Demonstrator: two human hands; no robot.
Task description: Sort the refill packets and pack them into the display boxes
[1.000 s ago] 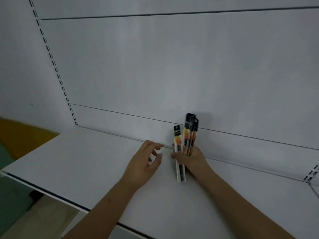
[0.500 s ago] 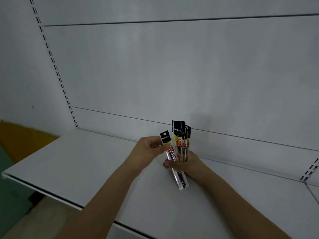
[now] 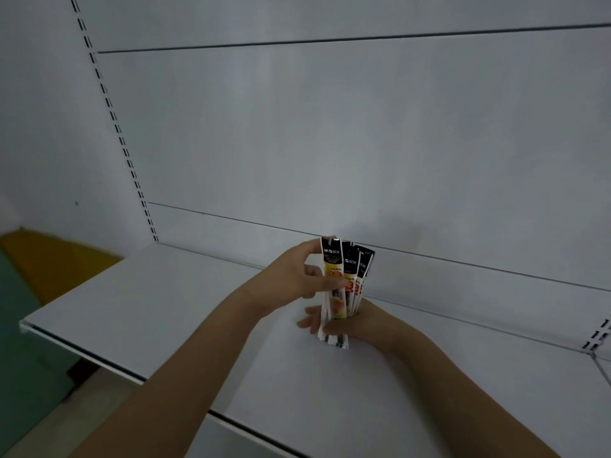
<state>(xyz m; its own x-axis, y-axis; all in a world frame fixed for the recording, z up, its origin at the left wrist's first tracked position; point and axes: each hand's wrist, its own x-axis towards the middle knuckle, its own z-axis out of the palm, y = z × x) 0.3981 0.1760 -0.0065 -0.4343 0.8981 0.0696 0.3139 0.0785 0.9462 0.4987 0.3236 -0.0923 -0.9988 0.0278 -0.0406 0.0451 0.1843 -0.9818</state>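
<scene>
Several long, narrow refill packets (image 3: 344, 279) with black tops and yellow-orange labels stand upright in a bunch over the white shelf (image 3: 158, 309). My right hand (image 3: 360, 322) grips the bunch low down, its fingers wrapped around the lower part. My left hand (image 3: 297, 276) pinches the frontmost packet near its top, thumb across the label. The bottom ends of the packets stick out below my right hand, close to the shelf surface. No display box is in view.
A white back panel (image 3: 330, 143) rises behind the shelf, with a slotted upright (image 3: 115, 127) at the left and another (image 3: 598, 338) at the right edge. A green and yellow floor (image 3: 36, 285) lies beyond the shelf's left end.
My left hand reached over from the shelf and took hold of the front packet, straightening it into the bunch. The bunch rose slightly and now stands more upright.
</scene>
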